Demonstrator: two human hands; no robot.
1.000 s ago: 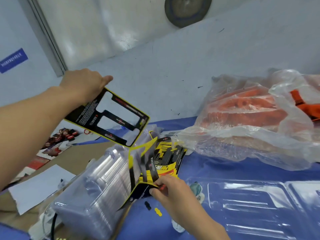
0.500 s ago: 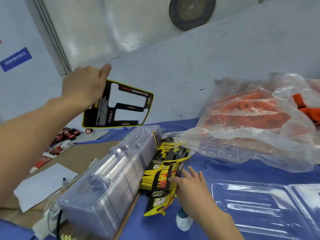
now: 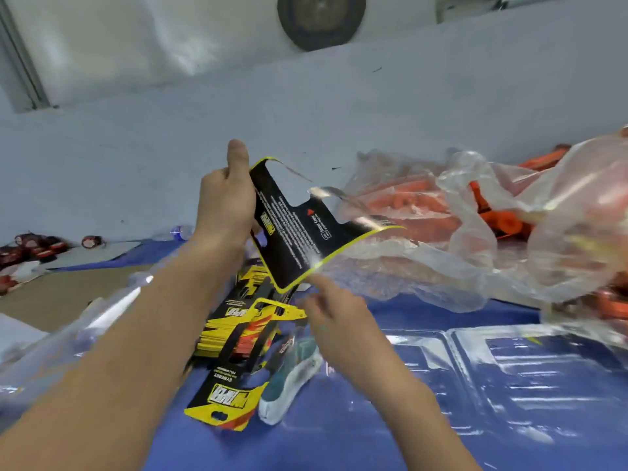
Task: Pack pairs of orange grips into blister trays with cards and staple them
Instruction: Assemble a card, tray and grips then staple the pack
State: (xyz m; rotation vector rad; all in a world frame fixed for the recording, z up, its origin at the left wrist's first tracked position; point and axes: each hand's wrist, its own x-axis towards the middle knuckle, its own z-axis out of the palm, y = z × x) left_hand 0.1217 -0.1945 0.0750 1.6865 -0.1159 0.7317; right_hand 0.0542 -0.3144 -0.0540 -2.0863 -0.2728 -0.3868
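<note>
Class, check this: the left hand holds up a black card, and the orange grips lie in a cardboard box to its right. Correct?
One error. In the head view the left hand holds up the black card, but the orange grips lie in a clear plastic bag, not a box.

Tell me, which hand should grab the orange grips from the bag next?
Probably the right hand: it holds nothing, only reaching toward the lower corner of the black card, and the plastic bag of orange grips lies on its side. The left hand is busy gripping the card.
</note>
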